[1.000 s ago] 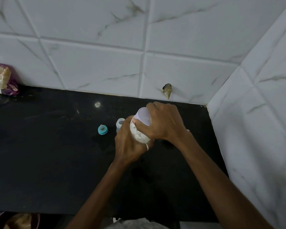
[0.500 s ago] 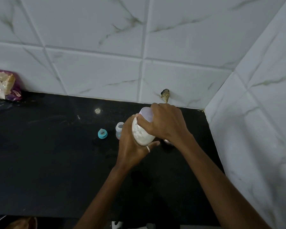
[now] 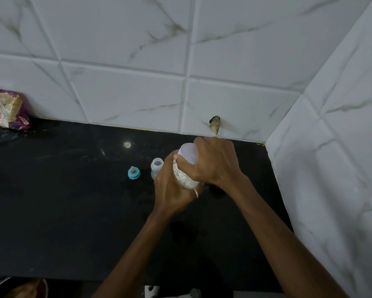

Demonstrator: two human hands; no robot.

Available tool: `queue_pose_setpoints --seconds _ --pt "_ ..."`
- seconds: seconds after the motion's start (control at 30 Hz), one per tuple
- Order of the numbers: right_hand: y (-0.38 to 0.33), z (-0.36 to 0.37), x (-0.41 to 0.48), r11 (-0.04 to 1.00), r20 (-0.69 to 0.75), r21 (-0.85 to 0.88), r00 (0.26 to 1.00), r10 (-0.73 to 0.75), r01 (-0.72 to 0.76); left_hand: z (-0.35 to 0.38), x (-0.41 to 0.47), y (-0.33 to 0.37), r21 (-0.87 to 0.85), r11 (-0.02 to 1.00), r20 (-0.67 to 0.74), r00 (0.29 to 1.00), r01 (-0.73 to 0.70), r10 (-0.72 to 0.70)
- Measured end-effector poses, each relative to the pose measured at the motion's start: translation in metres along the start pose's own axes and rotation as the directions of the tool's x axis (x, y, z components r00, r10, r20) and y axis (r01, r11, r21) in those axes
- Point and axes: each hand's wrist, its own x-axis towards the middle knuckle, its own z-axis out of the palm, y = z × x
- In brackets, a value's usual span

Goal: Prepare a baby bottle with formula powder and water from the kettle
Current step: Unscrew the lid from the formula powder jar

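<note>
Polished black stone forms the counter (image 3: pixel 62 211), glossy enough to mirror a spot of light; glossy white tiles (image 3: pixel 127 100) with grey marble veins rise behind it and along its right edge. Near the back right corner both hands meet on a jar (image 3: pixel 184 179), a rounded, translucent plastic tub with white powder clinging inside, tipped so its top leans toward the back wall. The left hand (image 3: pixel 170 190) cups the body from below, fingers wrapped round it, a metal ring (image 3: pixel 196 193) on one finger. The right hand (image 3: pixel 215 164) arches over from the right, wrist raised, fingers and thumb clamped on the pale lilac lid (image 3: pixel 188 152). Just left of the left hand stands the bottle (image 3: pixel 156 167) – small, clear, upright, its mouth open. Left of it, slightly apart, a teal teat (image 3: pixel 134 173) sits on the stone. A crinkled plastic bag (image 3: pixel 8 110) lies at the back left, against the tiles. A ragged hole (image 3: pixel 215 124) marks the tile behind the hands.
</note>
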Motion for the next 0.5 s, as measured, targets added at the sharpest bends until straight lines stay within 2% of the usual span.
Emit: queue_pose_setpoints --seconds 0.03,0.07,0.1,0.13,0.17,0.2,0.23,0.27,0.3,0.33,0.37,0.4,0.43,0.47,0.5 --pt "0.003 -0.002 0.0 0.998 0.002 0.018 0.999 -0.052 0.052 -0.001 0.001 0.0 -0.042 0.996 0.02 0.996 0.083 -0.082" --pt "0.006 -0.004 0.001 0.993 0.007 0.035 0.994 -0.113 0.113 0.0 0.005 0.005 -0.102 0.977 0.109 0.978 0.189 -0.178" --pt "0.009 -0.007 0.002 0.984 0.016 0.041 0.985 -0.174 0.174 -0.001 0.004 0.009 -0.181 0.917 0.125 0.933 0.355 -0.336" --pt "0.012 -0.01 0.004 0.974 0.04 0.033 0.973 -0.227 0.226 -0.002 0.01 0.013 -0.383 0.838 0.229 0.919 0.388 -0.32" --pt "0.013 -0.014 0.006 0.964 0.08 0.026 0.96 -0.268 0.266 -0.002 0.01 0.015 -0.541 0.722 0.19 0.899 0.432 -0.395" --pt "0.014 -0.019 0.008 0.955 0.125 0.034 0.947 -0.296 0.294 0.003 0.021 0.006 -0.578 0.733 -0.025 0.891 0.358 -0.454" --pt "0.014 -0.022 0.009 0.95 0.168 0.05 0.935 -0.312 0.308 0.007 0.027 0.005 -0.593 0.677 -0.088 0.801 0.436 -0.593" --pt "0.014 -0.024 0.011 0.951 0.208 0.064 0.927 -0.311 0.304 0.003 0.021 0.008 -0.554 0.742 -0.009 0.889 0.376 -0.457" --pt "0.013 -0.026 0.012 0.96 0.243 0.064 0.929 -0.279 0.272 0.002 0.023 0.028 -0.584 0.663 0.185 0.872 0.468 -0.453" --pt "0.011 -0.027 0.012 0.975 0.263 0.043 0.939 -0.223 0.219 0.008 0.027 0.037 -0.556 0.682 0.063 0.842 0.475 -0.535" --pt "0.006 -0.027 0.011 0.988 0.27 -0.002 0.952 -0.148 0.154 0.003 0.018 0.031 -0.581 0.663 0.013 0.819 0.472 -0.573" --pt "0.001 -0.028 0.011 0.994 0.256 -0.065 0.964 -0.072 0.092 0.001 0.017 0.018 -0.548 0.704 -0.065 0.816 0.452 -0.575" --pt "-0.005 -0.027 0.011 0.99 0.238 -0.132 0.971 -0.025 0.058 0.004 0.038 0.02 -0.615 0.629 -0.097 0.746 0.475 -0.659" --pt "-0.009 -0.027 0.012 0.984 0.226 -0.169 0.974 -0.019 0.059 0.02 0.06 0.027 -0.666 0.564 -0.171 0.636 0.489 -0.753" --pt "-0.012 -0.026 0.012 0.985 0.242 -0.155 0.97 -0.032 0.071 0.028 0.069 0.031 -0.605 0.521 -0.173 0.539 0.602 -0.824"
